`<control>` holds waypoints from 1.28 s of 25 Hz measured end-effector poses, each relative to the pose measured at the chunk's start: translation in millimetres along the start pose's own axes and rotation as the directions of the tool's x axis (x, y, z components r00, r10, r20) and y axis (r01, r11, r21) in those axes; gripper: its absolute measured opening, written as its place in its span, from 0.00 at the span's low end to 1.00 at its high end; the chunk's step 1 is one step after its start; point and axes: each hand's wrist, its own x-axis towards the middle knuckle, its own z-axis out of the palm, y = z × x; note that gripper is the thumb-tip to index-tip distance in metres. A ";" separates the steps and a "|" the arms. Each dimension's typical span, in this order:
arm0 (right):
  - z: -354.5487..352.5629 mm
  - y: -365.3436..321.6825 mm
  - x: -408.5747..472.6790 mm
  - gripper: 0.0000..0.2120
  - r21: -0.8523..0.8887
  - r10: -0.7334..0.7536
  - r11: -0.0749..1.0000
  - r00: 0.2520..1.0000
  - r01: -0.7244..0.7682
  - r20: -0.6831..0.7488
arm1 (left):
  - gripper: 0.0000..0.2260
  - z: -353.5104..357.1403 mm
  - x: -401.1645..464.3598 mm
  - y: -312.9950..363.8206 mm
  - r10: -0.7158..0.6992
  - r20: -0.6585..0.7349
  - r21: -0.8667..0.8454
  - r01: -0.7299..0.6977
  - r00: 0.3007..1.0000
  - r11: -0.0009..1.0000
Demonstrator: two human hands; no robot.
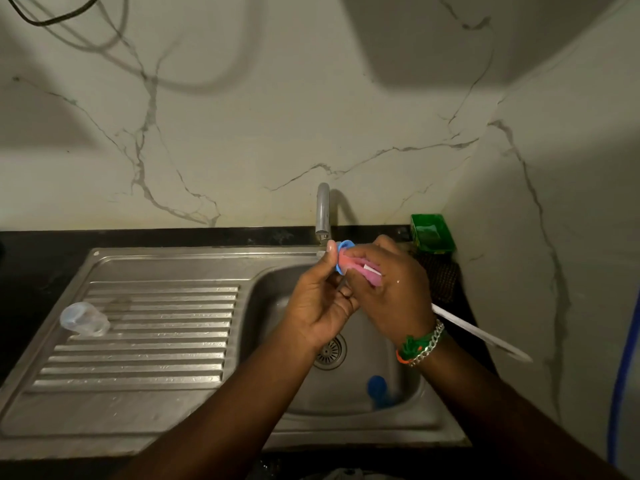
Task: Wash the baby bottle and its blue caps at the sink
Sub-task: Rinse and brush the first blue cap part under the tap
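Over the sink basin (277,282) my left hand (320,303) pinches a blue cap ring (343,247) just under the tap (322,213). My right hand (391,289) grips the pink sponge head of a bottle brush (370,271) and presses it against the ring; the brush's white handle (481,334) sticks out to the right past my wrist. A clear cap (85,318) lies on its side on the ribbed drainboard at the left. Another blue cap (377,389) sits in the basin's near right corner. The bottle itself is not in view.
The drain strainer (330,351) sits in the basin under my hands. A green soap tray (432,233) stands on the dark counter at the back right, a dark scrubber (438,275) in front of it. A blue hose (623,382) hangs at the right edge. No water is seen running.
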 end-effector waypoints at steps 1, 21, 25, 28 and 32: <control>-2.0 1.1 -0.6 0.08 -0.011 -0.053 0.999 0.998 0.053 0.044 | 0.20 -1.2 -1.0 1.0 -0.008 -0.012 -0.002 0.008 1.000 1.000; -10.8 12.4 -21.5 0.10 -0.063 0.097 0.993 0.993 -0.101 -0.067 | 0.21 8.8 -2.4 7.0 -0.021 -0.050 -0.050 0.019 0.999 0.999; -11.8 5.8 -9.3 0.09 0.037 0.118 0.993 0.971 -0.113 -0.210 | 0.19 8.0 -2.9 5.3 0.029 -0.026 0.118 -0.026 0.999 0.993; -17.2 -1.9 7.5 0.11 0.040 0.110 0.994 0.983 -0.105 -0.149 | 0.19 6.0 -4.6 6.5 0.089 0.059 0.168 -0.098 0.994 0.981; -20.5 -9.7 4.0 0.16 -0.003 -0.079 0.997 0.996 0.079 -0.041 | 0.23 4.3 -6.6 11.2 0.194 0.064 0.165 -0.202 0.979 0.965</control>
